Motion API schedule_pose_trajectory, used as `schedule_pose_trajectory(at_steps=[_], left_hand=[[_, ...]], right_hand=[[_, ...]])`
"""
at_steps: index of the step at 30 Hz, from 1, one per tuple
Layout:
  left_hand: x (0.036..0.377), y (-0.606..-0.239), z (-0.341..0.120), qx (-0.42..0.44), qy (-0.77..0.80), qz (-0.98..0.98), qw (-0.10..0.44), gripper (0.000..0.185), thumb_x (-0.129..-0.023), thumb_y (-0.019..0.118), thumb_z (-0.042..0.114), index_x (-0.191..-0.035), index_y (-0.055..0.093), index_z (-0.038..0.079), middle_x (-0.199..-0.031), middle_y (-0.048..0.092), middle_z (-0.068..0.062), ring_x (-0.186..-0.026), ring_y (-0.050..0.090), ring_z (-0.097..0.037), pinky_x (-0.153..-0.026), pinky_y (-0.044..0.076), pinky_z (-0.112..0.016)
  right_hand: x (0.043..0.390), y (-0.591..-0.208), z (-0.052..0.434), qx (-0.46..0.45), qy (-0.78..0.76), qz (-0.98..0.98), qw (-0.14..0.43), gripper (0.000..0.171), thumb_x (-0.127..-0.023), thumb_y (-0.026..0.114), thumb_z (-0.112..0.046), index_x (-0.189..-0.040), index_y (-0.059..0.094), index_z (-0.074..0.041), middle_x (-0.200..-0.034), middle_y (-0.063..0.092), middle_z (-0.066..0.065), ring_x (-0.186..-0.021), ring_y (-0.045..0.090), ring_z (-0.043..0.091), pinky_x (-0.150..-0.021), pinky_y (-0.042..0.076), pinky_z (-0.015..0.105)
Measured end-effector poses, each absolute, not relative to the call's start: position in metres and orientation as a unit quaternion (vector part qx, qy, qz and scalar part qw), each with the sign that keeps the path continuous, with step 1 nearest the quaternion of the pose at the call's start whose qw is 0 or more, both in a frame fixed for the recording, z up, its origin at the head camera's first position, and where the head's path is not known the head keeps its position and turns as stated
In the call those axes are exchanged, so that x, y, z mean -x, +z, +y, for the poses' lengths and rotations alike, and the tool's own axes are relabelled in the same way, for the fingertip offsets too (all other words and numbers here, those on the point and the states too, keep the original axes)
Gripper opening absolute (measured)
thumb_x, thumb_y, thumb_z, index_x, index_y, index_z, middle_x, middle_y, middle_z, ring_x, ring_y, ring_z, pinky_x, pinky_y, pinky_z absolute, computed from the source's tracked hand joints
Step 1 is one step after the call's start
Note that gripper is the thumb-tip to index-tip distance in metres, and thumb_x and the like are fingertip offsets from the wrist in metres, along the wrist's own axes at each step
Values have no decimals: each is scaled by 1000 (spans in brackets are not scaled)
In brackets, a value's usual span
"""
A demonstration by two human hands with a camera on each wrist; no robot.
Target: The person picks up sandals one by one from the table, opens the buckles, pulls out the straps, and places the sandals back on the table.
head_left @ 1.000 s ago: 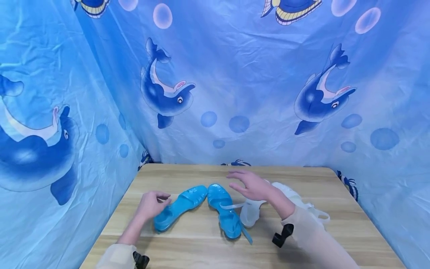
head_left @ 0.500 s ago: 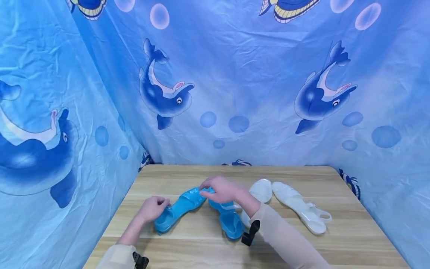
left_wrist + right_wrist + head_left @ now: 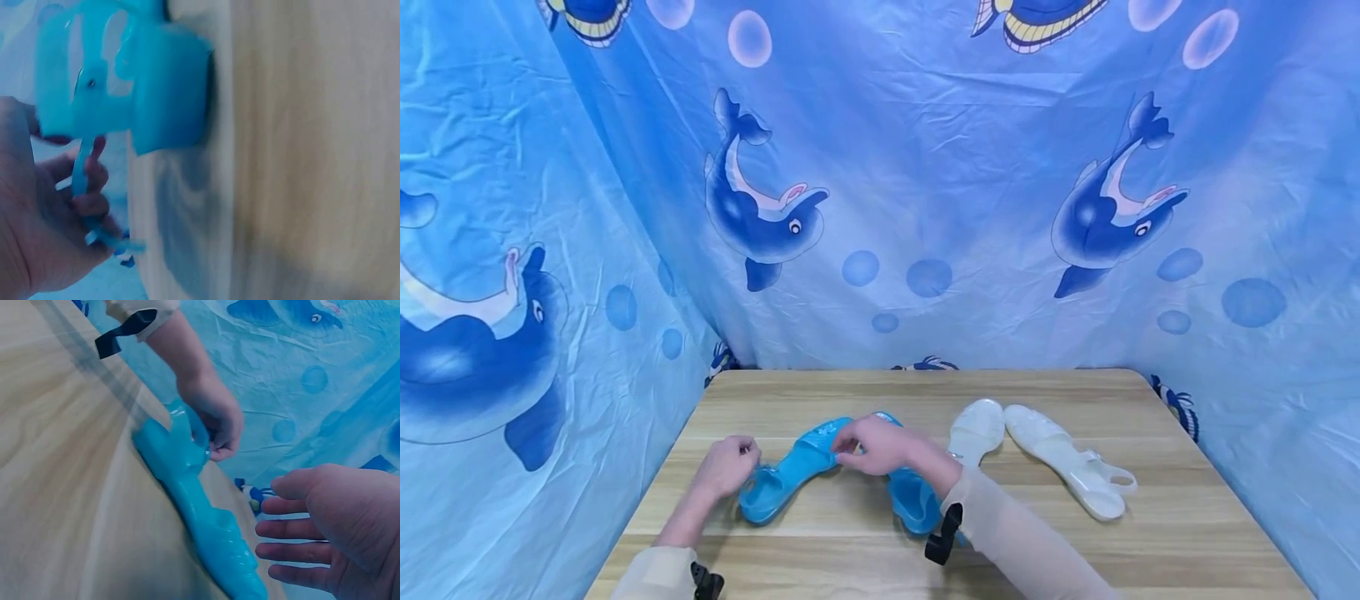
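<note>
Two blue jelly sandals lie on the wooden table (image 3: 850,542). My left hand (image 3: 726,467) pinches the thin ankle strap (image 3: 80,178) at the heel of the left blue sandal (image 3: 790,471). In the left wrist view the strap runs between my curled fingers (image 3: 87,203). My right hand (image 3: 872,446) hovers over that sandal's toe end, where the two blue sandals meet. The right wrist view shows its fingers (image 3: 294,528) straight and holding nothing, just beside the sandal (image 3: 206,531). My right forearm partly covers the other blue sandal (image 3: 913,500).
A pair of translucent white sandals (image 3: 973,429) (image 3: 1071,467) lies to the right of the blue pair. Blue dolphin-print cloth (image 3: 880,208) hangs close behind and on both sides of the table. Bare wood shows along the front edge.
My right hand has moved left from above the white sandal to the toe end of the left blue sandal. The white pair is now uncovered. My left hand stayed at the heel strap.
</note>
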State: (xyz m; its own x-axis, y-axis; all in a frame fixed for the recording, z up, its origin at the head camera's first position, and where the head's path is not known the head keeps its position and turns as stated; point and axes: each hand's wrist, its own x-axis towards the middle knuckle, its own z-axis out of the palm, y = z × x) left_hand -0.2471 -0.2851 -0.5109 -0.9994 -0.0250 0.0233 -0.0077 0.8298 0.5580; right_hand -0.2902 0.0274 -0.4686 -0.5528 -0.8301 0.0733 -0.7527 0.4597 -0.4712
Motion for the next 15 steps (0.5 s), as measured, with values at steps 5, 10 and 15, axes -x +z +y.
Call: schedule_pose_trajectory(at_steps=[5, 10, 15], left_hand=[[246, -505, -296, 38, -302, -952, 8, 4, -86, 73, 12, -83, 75, 10, -79, 69, 1, -75, 58, -13, -69, 47, -28], [243, -502, -298, 66, -332, -941, -19, 3, -85, 77, 10, -88, 79, 10, -81, 74, 1, -76, 63, -13, -69, 51, -25], [242, -501, -299, 78, -346, -935, -28, 3, -86, 78, 9, -89, 80, 11, -84, 76, 0, -76, 65, -11, -68, 52, -25]], right_hand=[[287, -489, 5, 435, -275, 856, 45, 24, -107, 64, -23, -123, 78, -11, -111, 79, -4, -92, 67, -2, -84, 54, 14], [278, -509, -29, 392, -331, 858, 19, 24, -106, 66, -22, -124, 79, -13, -111, 79, -5, -89, 64, -5, -79, 52, 12], [269, -518, -66, 400, -328, 855, 11, 24, -107, 64, -27, -124, 79, -18, -108, 80, -9, -80, 61, -10, -72, 49, 7]])
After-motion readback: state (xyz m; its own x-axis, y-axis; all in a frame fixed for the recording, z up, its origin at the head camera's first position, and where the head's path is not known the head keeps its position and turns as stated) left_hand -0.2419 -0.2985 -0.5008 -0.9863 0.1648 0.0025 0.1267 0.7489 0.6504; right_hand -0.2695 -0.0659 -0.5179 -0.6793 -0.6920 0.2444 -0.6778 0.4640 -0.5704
